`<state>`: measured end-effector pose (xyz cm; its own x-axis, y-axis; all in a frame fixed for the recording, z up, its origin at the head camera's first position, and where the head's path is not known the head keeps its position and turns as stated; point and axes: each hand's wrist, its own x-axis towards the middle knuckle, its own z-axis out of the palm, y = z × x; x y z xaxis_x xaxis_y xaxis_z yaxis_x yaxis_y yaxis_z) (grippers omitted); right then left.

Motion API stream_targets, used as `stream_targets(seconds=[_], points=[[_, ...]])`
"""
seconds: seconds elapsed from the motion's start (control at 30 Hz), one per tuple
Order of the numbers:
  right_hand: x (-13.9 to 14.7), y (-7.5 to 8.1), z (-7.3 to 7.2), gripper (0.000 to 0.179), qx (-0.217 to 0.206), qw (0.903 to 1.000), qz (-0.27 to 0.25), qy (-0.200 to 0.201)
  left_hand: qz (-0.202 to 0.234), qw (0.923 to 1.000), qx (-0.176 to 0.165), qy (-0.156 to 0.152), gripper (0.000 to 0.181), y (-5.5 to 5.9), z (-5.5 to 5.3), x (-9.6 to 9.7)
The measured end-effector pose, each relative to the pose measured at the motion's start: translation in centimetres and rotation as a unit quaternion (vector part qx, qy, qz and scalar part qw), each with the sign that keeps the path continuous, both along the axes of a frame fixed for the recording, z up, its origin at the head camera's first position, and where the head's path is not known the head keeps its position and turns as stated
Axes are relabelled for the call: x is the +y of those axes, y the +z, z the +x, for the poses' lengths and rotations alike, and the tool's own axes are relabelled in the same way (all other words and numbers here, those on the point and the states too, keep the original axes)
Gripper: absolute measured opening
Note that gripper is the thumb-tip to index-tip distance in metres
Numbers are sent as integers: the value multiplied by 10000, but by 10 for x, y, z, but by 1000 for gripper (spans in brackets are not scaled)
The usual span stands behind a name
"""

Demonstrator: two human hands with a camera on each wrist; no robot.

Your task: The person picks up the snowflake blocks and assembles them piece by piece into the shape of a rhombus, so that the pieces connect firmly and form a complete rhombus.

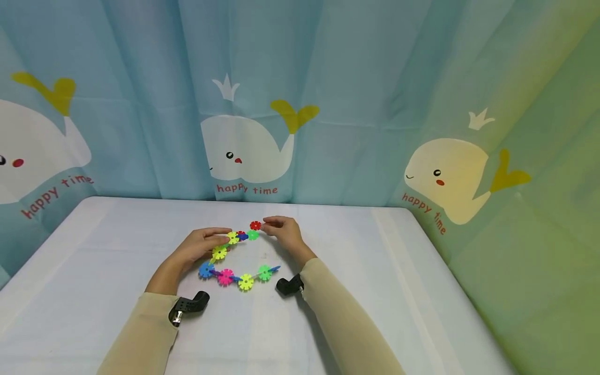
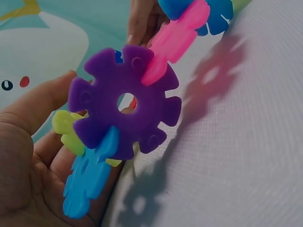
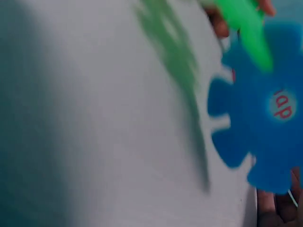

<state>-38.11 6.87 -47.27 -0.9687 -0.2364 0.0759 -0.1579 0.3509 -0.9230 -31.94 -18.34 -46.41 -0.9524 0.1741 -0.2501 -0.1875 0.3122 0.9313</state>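
A chain of interlocking plastic snowflake discs (image 1: 226,277) curves in an open loop over the white table, in yellow, blue, pink, purple, green and red. My left hand (image 1: 201,245) holds the chain's far left stretch, its fingertips at a yellow disc (image 1: 233,238). In the left wrist view, a purple disc (image 2: 156,101) linked to pink and light blue ones hides part of that hand. At the chain's far end, my right hand (image 1: 287,233) pinches a red disc (image 1: 255,225) beside a green disc (image 1: 252,235). A blue end disc (image 3: 255,113) looms large in the right wrist view.
The white-covered table (image 1: 375,291) reaches back to a blue curtain (image 1: 356,104) printed with whales. A green curtain side (image 1: 539,271) hangs along the right edge. Black wrist cameras (image 1: 194,303) jut inward from both sleeves, near the chain's front stretch.
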Motion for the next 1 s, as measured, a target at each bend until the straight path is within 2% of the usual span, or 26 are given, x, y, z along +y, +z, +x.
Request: stream_targets(seconds=[0.27,0.63,0.77,1.0], points=[[-7,4,-16,30,-86,9946,1003,245,-76,9999,40,51,55,-5,-2,1],[-16,14,-24,33,114,9769,2090,430,-125,9999,-20,114,57,-2,-3,1],[-17,15,-26,31,102,9715,2316,490,-139,9998,-86,131,57,-4,-4,1],[-18,16,-26,28,-47,9762,2129,409,-222,9996,-77,145,59,-5,-5,0]])
